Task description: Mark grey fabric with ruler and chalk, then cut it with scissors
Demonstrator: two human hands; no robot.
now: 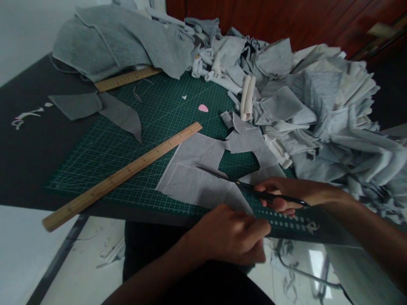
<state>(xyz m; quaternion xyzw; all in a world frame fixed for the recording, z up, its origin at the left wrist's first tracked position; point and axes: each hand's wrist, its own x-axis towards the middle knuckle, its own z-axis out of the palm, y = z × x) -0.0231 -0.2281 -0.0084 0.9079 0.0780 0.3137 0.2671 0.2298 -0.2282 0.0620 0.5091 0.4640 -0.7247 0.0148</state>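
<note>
My right hand [280, 195] is closed around the handles of black scissors [244, 186]. Their blades point left and lie across a piece of grey fabric [193, 182] that has thin pale lines drawn on it. My left hand [232, 237] is at the table's front edge, by the fabric's near edge. Its fingers are curled, and whatever they may hold is hidden. Beyond the scissors, a cut-out grey piece [251, 144] with a curved opening rests on the green cutting mat [159, 110]. A wooden ruler [127, 173] lies diagonally, touching the fabric's upper left side.
Grey and white fabric pieces [286, 97] are heaped at the back right. A large grey cloth [104, 42] covers part of a second ruler [127, 79]. Grey offcuts [95, 108] lie left, and a pink chalk piece [203, 108] sits mid-mat. Scraps litter the floor.
</note>
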